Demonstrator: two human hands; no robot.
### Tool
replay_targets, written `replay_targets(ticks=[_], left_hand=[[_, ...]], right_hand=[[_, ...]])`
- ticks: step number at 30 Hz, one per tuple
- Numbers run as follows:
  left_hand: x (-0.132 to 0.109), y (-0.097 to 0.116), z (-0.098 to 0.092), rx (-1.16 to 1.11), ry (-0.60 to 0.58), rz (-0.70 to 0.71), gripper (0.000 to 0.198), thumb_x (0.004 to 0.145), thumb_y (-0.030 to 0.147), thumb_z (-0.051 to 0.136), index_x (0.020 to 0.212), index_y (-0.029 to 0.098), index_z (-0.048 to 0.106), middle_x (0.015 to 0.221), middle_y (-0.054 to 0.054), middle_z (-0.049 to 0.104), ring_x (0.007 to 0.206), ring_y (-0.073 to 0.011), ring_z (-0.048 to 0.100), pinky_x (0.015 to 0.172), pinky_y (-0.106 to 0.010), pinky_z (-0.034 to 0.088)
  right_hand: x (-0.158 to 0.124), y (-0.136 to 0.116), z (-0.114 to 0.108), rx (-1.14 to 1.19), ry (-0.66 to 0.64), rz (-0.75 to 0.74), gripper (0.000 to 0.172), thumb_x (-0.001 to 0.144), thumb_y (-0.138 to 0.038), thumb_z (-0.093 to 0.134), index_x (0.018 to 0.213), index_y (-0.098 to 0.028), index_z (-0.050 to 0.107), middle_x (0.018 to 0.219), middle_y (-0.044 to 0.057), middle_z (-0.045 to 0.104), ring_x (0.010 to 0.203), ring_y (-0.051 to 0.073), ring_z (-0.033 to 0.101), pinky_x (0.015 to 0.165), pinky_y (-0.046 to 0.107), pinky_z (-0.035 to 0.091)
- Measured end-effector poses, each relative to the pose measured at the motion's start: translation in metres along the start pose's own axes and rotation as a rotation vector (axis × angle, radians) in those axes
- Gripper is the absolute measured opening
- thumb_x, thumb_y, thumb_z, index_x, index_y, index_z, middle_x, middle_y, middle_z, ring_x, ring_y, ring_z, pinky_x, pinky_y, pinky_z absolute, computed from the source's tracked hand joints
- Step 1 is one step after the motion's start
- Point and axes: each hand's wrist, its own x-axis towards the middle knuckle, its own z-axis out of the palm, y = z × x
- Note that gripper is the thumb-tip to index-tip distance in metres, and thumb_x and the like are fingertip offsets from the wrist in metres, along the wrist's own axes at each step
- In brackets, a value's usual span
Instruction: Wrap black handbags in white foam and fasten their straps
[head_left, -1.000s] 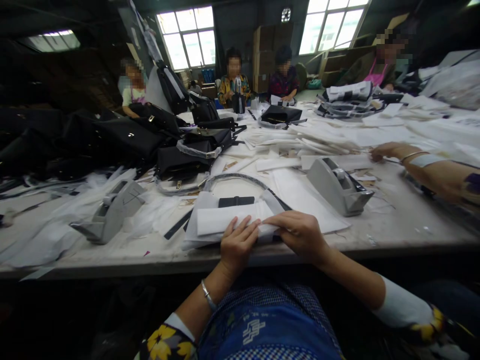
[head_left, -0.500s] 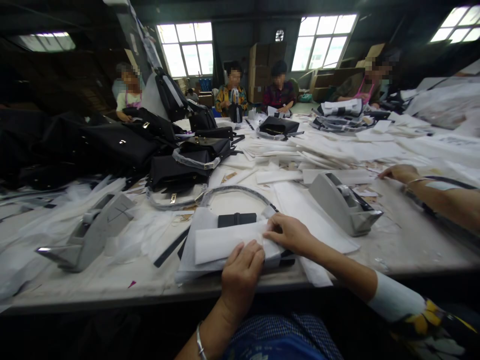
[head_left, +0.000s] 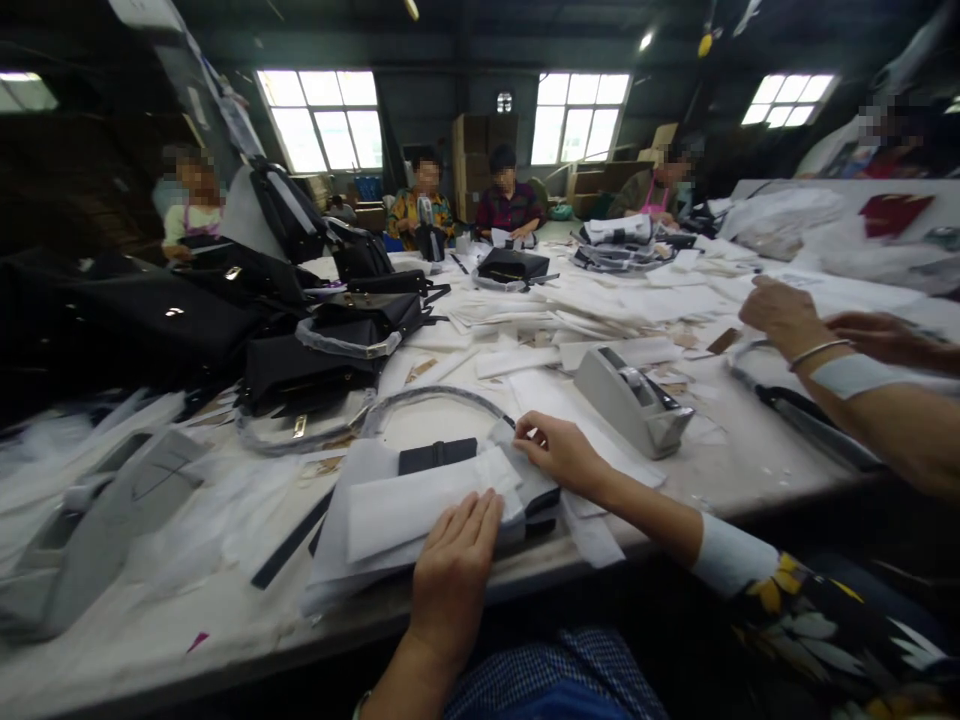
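Note:
My left hand lies flat with fingers stretched out on white wrapping paper that covers a black bag at the table's near edge. My right hand pinches the paper's right end beside the bag's paper-wrapped curved handle. A grey tape dispenser stands just right of my right hand.
A second grey tape dispenser sits at the near left. Black handbags pile up on the left. White paper sheets cover the table's middle. A co-worker's forearms reach in from the right. Several people sit at the far end.
The view has tilted up and turned right. My right hand slid from the paper's near edge to its far right end. My left hand stayed on the paper, flattening out.

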Motion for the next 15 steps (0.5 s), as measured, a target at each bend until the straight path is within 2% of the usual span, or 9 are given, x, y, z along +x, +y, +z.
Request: replay_targets(ticks=[3,5,6,8,10,12,15], left_hand=[[-0.002,-0.003,0.001,0.007,0.003,0.034,0.05,0.092,0.001,0.036,0.133,0.015,0.059,0.132,-0.005,0.065,0.114,-0.0249,0.067,0.094,-0.037,0.056],[-0.003,-0.004,0.001,0.002,0.022,0.041,0.05,0.092,0.001,0.035,0.134,0.016,0.059,0.132,-0.005,0.065,0.113,-0.0254,0.067,0.094,-0.038,0.056],[-0.002,-0.004,0.001,-0.002,0.033,0.04,0.05,0.092,0.002,0.035,0.134,0.016,0.059,0.131,-0.005,0.066,0.113,-0.0254,0.067,0.093,-0.038,0.056],[-0.002,-0.004,0.001,-0.007,0.047,0.041,0.05,0.093,0.003,0.035,0.134,0.017,0.059,0.13,-0.005,0.066,0.112,-0.0253,0.068,0.093,-0.037,0.055],[-0.001,-0.004,0.0,-0.003,0.049,0.046,0.049,0.093,0.003,0.035,0.134,0.016,0.058,0.13,-0.005,0.066,0.112,-0.025,0.068,0.094,-0.037,0.055],[-0.001,-0.004,0.0,0.009,0.036,0.047,0.05,0.093,0.003,0.034,0.135,0.016,0.058,0.131,-0.004,0.066,0.113,-0.0248,0.067,0.094,-0.037,0.055],[-0.003,-0.005,0.001,0.027,0.014,0.05,0.05,0.093,0.003,0.035,0.136,0.016,0.057,0.133,-0.004,0.065,0.115,-0.0247,0.066,0.095,-0.037,0.055]], right_hand=[[-0.012,0.027,-0.056,-0.079,0.176,0.044,0.012,0.09,-0.031,0.06,0.094,-0.022,0.067,0.087,0.003,0.073,0.077,0.018,0.068,0.077,0.03,0.052],[-0.017,0.049,-0.099,-0.164,0.302,0.174,0.017,0.089,-0.031,0.061,0.099,-0.021,0.069,0.098,0.006,0.074,0.089,0.022,0.069,0.087,0.035,0.051],[-0.018,0.061,-0.119,-0.187,0.332,0.277,0.017,0.088,-0.03,0.062,0.099,-0.02,0.071,0.102,0.008,0.074,0.094,0.024,0.069,0.09,0.037,0.051],[-0.017,0.081,-0.151,-0.182,0.329,0.387,0.014,0.086,-0.028,0.065,0.089,-0.018,0.074,0.094,0.01,0.076,0.09,0.027,0.07,0.087,0.039,0.053],[-0.012,0.097,-0.169,-0.122,0.278,0.444,0.018,0.085,-0.028,0.068,0.073,-0.016,0.073,0.075,0.011,0.075,0.075,0.025,0.072,0.076,0.036,0.058],[-0.004,0.108,-0.175,-0.037,0.218,0.474,0.028,0.084,-0.03,0.071,0.062,-0.014,0.071,0.062,0.011,0.072,0.059,0.022,0.07,0.063,0.031,0.059],[0.007,0.116,-0.174,0.071,0.2,0.452,0.034,0.082,-0.03,0.074,0.057,-0.008,0.068,0.058,0.013,0.07,0.048,0.016,0.067,0.054,0.023,0.056]])
